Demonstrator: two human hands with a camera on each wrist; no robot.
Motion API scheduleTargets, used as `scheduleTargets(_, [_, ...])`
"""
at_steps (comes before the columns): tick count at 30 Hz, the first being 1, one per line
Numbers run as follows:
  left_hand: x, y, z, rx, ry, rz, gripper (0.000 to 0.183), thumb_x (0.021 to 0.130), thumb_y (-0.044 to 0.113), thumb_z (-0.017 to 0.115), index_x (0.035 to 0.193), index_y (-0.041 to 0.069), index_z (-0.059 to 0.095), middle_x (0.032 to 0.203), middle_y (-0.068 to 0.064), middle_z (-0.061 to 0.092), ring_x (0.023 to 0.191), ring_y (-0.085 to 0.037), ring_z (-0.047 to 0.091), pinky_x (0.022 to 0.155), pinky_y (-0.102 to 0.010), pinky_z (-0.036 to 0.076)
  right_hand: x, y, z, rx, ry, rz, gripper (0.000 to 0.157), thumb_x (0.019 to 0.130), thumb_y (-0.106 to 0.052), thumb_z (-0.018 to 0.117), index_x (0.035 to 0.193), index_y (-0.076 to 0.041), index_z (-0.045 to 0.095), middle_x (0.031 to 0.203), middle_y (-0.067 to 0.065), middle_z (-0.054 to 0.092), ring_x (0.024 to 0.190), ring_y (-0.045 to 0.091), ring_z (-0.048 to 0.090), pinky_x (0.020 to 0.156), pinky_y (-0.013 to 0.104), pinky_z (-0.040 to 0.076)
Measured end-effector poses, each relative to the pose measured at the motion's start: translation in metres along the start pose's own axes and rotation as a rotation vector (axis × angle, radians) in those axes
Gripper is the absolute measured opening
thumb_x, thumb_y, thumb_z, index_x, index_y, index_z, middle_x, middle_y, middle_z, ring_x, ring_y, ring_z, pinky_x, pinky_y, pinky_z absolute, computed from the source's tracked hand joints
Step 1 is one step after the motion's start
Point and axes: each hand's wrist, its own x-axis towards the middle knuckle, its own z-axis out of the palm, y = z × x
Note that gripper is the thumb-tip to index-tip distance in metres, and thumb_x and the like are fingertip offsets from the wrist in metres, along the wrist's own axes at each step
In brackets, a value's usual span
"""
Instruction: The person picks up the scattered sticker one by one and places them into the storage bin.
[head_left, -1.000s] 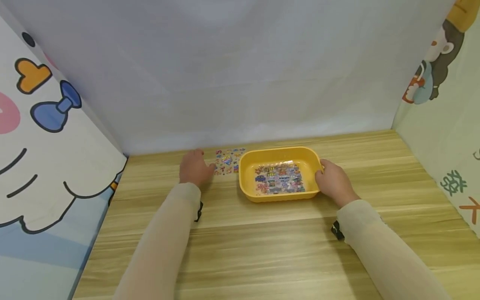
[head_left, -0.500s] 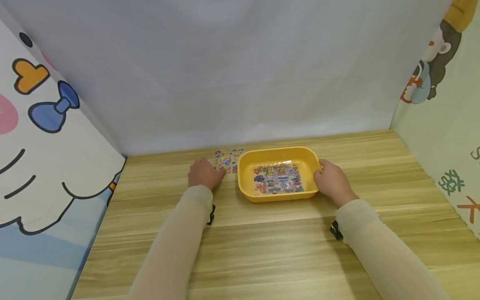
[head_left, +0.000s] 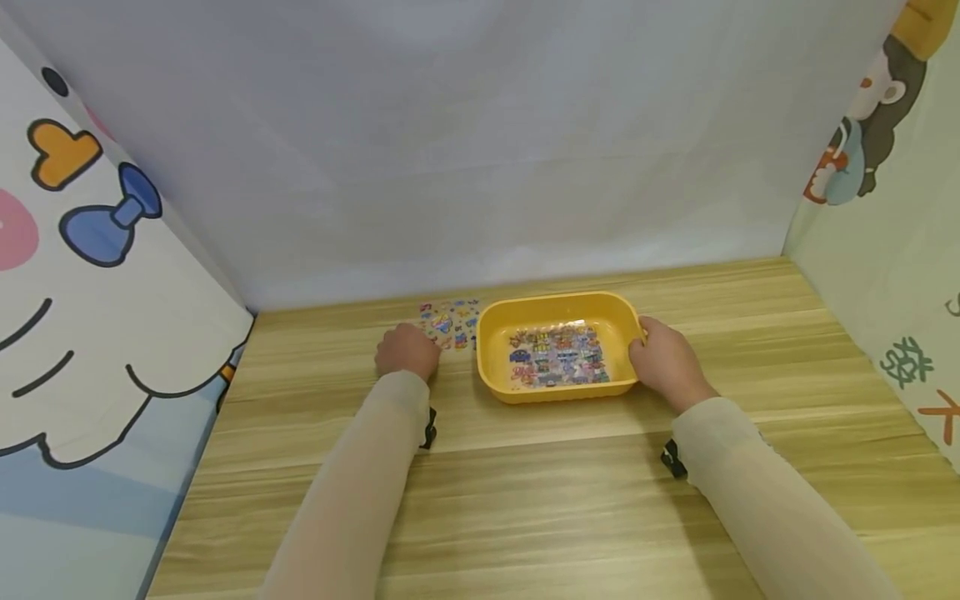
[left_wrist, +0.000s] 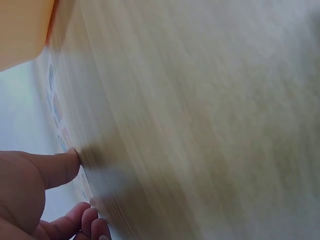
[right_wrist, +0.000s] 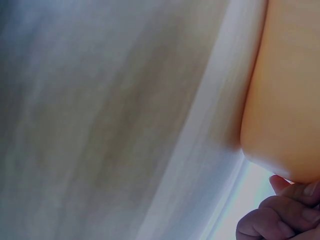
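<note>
A clear sticker sheet (head_left: 448, 323) with small colourful prints lies flat on the table, left of a yellow plastic basket (head_left: 487, 383). My left hand (head_left: 407, 350) is at its lower left corner. In the left wrist view the thumb (left_wrist: 62, 167) is stretched out, apart from the bent fingers (left_wrist: 90, 222); their tips are down at the sheet. My right hand (head_left: 666, 362) grips the basket's right end, thumb at the rim and fingers curled beneath, as the right wrist view shows. Inside the basket lies a stack of printed sticker sheets (head_left: 558, 357).
The wood-grain table (head_left: 525, 508) runs back to a pale wall sheet (head_left: 487, 208). Cartoon-printed panels stand at the left (head_left: 150, 308) and right (head_left: 870, 275).
My left hand has moved right to the sticker sheet, and its fingers have bent. The sheet has shifted slightly left, away from the basket. My right hand keeps its hold on the basket.
</note>
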Motion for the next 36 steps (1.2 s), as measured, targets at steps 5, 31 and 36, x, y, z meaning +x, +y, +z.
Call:
scheduleTargets(5, [-0.004, 0.002, -0.002, -0.006, -0.022, -0.024, 0.038, 0.101, 0.028, 0.063, 0.118, -0.006, 0.068, 0.118, -0.025, 0.062, 0.108, -0.043, 0.06, 0.092, -0.056, 0.052, 0.0, 0.002, 0.0, -0.004, 0.001, -0.005, 0.058, 0.106, -0.02, 0.037, 0.156, 0.01, 0.031, 0.15, 0.033, 0.045, 0.113, 0.039, 0.056, 0.105, 0.057, 0.044])
scheduleTargets(31, [-0.006, -0.002, -0.006, -0.172, -0.02, -0.008, 0.028, 0.101, 0.019, 0.06, 0.08, 0.003, 0.071, 0.081, -0.011, 0.067, 0.067, -0.023, 0.056, 0.065, -0.04, 0.053, -0.001, 0.0, -0.001, -0.015, 0.003, -0.026, 0.057, 0.106, -0.019, 0.037, 0.155, 0.011, 0.031, 0.151, 0.034, 0.043, 0.118, 0.041, 0.055, 0.109, 0.06, 0.04])
scheduleTargets(36, [-0.005, -0.004, -0.01, -0.194, -0.017, -0.008, 0.028, 0.101, 0.022, 0.062, 0.092, -0.003, 0.071, 0.088, -0.014, 0.067, 0.075, -0.027, 0.058, 0.075, -0.043, 0.055, -0.002, -0.001, -0.002, -0.021, 0.001, -0.021, 0.057, 0.106, -0.019, 0.036, 0.155, 0.011, 0.031, 0.151, 0.034, 0.043, 0.12, 0.042, 0.054, 0.109, 0.06, 0.04])
